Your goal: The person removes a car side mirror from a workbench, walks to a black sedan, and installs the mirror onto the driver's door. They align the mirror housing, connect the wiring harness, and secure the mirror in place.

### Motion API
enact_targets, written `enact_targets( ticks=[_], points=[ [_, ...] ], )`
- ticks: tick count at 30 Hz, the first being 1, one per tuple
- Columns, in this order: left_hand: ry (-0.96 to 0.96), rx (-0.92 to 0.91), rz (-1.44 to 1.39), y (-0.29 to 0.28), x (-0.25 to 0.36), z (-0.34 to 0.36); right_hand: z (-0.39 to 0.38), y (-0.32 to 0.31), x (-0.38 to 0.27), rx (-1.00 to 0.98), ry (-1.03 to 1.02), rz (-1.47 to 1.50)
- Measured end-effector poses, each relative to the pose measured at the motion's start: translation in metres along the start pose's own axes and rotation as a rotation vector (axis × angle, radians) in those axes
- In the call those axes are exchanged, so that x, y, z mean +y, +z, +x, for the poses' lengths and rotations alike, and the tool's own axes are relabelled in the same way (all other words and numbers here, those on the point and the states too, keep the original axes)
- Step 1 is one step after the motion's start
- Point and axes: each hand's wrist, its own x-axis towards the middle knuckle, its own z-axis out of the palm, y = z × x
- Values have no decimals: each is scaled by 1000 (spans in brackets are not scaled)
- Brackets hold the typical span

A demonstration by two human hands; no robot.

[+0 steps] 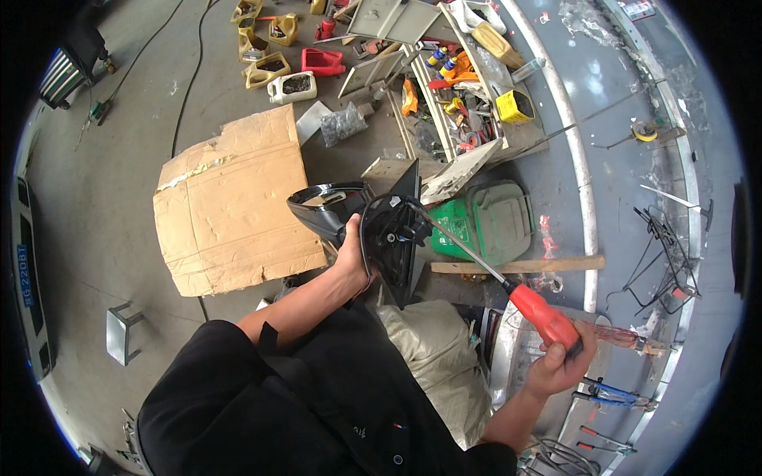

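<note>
Apparently I'm mid-screwdriving: my left grip (351, 254) curls round the glossy black plastic car mirror (382, 238), ahead of the black-shirted torso (341, 389); my right grip (562, 363) wraps snugly round the red-handled, metal-shafted screwdriver (542, 316). Next likely calls for firm bracing.

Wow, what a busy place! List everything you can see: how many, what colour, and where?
Side mirror: one, black, centre
Held screwdriver: one, red-handled, right of centre
Cardboard sheet: one, brown, left of mirror
Cut-open jugs: several yellow, one red, one white, upper left
Bin: one, green, right of mirror
Plank: one, brown, below bin
Sack: one, pale, lower centre
Stool-like stand: one, grey, far left
Wire rack: one, black, right
Tools and bottles: many, mixed colours, upper centre
Smaller clutter: too small to tell
Left hand: one, bare, gripping mirror
Right hand: one, bare, gripping screwdriver handle
</note>
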Motion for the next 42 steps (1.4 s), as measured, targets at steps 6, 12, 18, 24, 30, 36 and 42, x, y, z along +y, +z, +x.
enact_targets(
  ticks=[6, 12, 18, 24, 30, 36, 42],
  points=[
    [16, -11, -53, 3, 4, -3, 12, -2, -3, 175, 89, 61],
    [33, -38, -60, -6, 10, 5, 12, -18, 22, 301, 333, 147],
    [135, 10, -102, -28, 21, 23, -8, 7, 105, 190, 604, -164],
    [297, 59, -17, -59, 45, 37, -51, 137, 296, -21, 713, -16],
    [684, 194, 4, -34, 29, 10, -64, 293, 441, -228, 536, -179],
    [1085, 247, 74, -38, -13, -1, -76, 414, 537, -439, 490, -254],
    [1101, 130, 48, -55, -58, 1, -76, 472, 580, -648, 501, -407]
  ],
)
